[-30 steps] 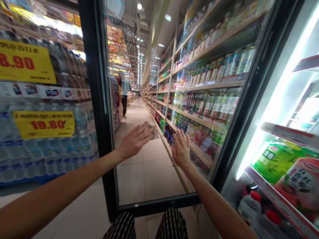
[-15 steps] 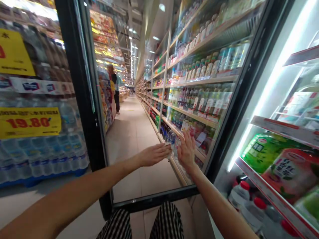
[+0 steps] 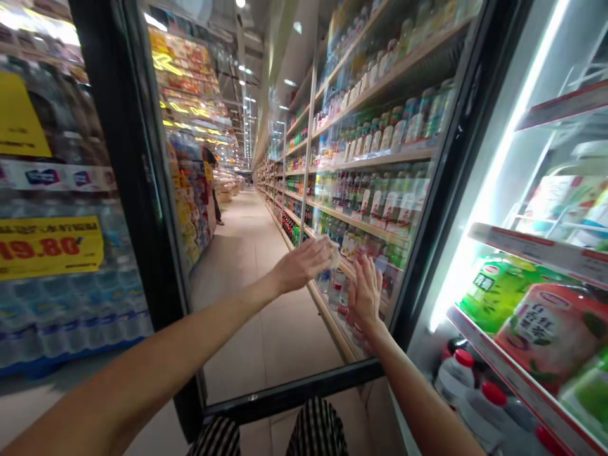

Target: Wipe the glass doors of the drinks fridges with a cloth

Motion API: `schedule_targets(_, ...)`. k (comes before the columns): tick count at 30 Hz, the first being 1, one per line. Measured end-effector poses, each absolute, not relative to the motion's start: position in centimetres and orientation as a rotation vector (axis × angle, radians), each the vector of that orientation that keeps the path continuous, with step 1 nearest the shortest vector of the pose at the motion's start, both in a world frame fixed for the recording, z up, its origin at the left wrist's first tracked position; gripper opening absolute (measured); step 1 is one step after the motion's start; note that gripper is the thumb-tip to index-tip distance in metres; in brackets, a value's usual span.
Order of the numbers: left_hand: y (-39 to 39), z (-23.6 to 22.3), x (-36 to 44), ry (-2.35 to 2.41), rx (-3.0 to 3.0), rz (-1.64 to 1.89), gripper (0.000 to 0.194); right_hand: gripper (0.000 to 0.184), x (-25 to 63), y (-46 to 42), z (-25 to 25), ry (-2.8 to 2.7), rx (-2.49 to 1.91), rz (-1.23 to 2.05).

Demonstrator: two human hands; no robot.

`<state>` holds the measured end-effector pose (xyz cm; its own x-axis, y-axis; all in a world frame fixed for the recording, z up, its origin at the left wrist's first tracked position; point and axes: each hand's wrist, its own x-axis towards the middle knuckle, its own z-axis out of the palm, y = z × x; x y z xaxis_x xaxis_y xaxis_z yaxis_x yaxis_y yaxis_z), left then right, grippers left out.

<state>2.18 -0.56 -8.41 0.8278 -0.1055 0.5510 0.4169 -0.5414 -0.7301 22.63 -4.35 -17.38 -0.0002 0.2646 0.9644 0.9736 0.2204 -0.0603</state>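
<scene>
In front of me a glass door with a black frame stands open. My left hand reaches across with a whitish cloth under its fingers, against the glass. The cloth is partly covered by the hand. Just to the right, my right hand rests on the pane with its fingers stretched out and nothing in them. Shelves of bottled drinks show in the pane behind both hands.
At right is a lit fridge shelf with green and red drink jugs and red-capped bottles below. Packed water bottles with yellow price signs stand at left. My knees are beneath the door's lower edge.
My left hand has moved up the glass with the cloth, slightly to the right. My right hand stays on the pane. The view has shifted a little.
</scene>
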Motion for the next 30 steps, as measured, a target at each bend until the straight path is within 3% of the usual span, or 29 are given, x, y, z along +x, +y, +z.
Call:
schedule_targets(3, -0.6, -7.1, 3.8, -0.367, -2.015, -0.800, 0.036, 0.054, 22.8, -4.9, -16.9, -1.426, -1.177, -0.854)
schedule_targets(7, -0.5, -9.8, 4.9, -0.283, -2.045, -0.735, 0.040, 0.059, 20.3, -5.4, -16.5, -1.556, -0.976, -0.814)
schedule_targets(14, -1.7, -12.5, -1.0, -0.680, -2.025, -0.789, 0.067, 0.047, 11.8, -2.7, -16.6, -1.421, -1.114, -0.803)
schedule_targets(18, -2.3, -12.2, -5.2, -0.826, -1.933, -0.963, 0.076, 0.039, 16.0, -1.3, -15.6, -1.343, -1.115, -0.902)
schedule_targets(21, -2.2, -12.0, -7.0, -0.873, -1.850, -1.098, 0.074, 0.049, 21.1, -0.6, -14.1, -1.082, -1.149, -0.863)
schedule_targets(24, -1.8, -11.8, -7.5, -0.862, -1.820, -1.135, 0.070, 0.055, 20.4, -0.5, -13.3, -0.938, -1.158, -0.834)
schedule_targets(30, -1.2, -8.8, -7.7, -0.846, -1.731, -1.159, 0.068, 0.045, 14.0, -0.9, -11.9, -1.631, -0.757, -1.131)
